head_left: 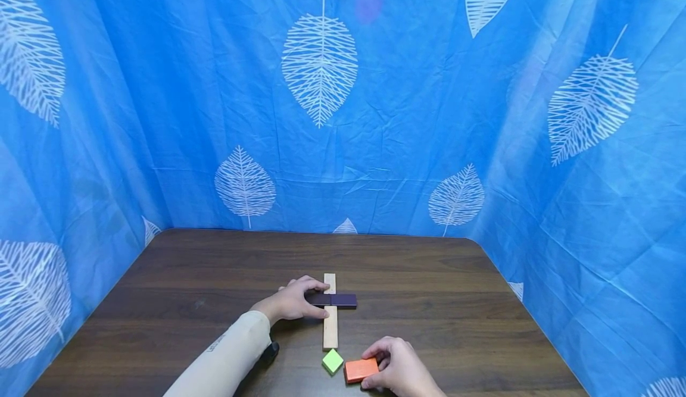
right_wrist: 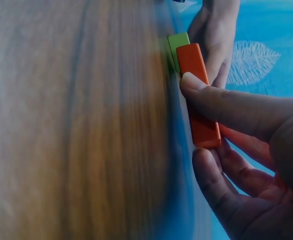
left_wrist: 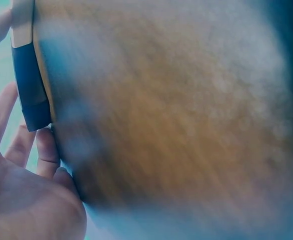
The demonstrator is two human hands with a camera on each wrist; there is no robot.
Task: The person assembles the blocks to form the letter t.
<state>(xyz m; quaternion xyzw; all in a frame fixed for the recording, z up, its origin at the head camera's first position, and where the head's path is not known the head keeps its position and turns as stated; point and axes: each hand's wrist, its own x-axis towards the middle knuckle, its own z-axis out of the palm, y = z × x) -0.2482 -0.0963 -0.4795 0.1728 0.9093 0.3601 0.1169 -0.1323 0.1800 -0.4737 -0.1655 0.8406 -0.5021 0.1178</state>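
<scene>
Two dark purple blocks [head_left: 343, 301] lie end to end across a line of pale wooden blocks [head_left: 330, 328], forming a cross on the table. My left hand [head_left: 293, 300] reaches over the left dark block, thumb and index fingertips at the pale pieces on either side. The left wrist view shows its fingers [left_wrist: 16, 145] loosely extended beside a block. Below the pale line sits a small green block [head_left: 332, 362], turned like a diamond. Just right of it, my right hand [head_left: 404, 366] holds an orange rectangular block [head_left: 360, 369] between thumb and fingers [right_wrist: 214, 185].
The brown wooden table [head_left: 455, 308] extends to both sides and behind the blocks. Blue cloth [head_left: 375, 117] with white leaf prints hangs behind and on both sides. A black band [head_left: 270, 352] shows under the left forearm.
</scene>
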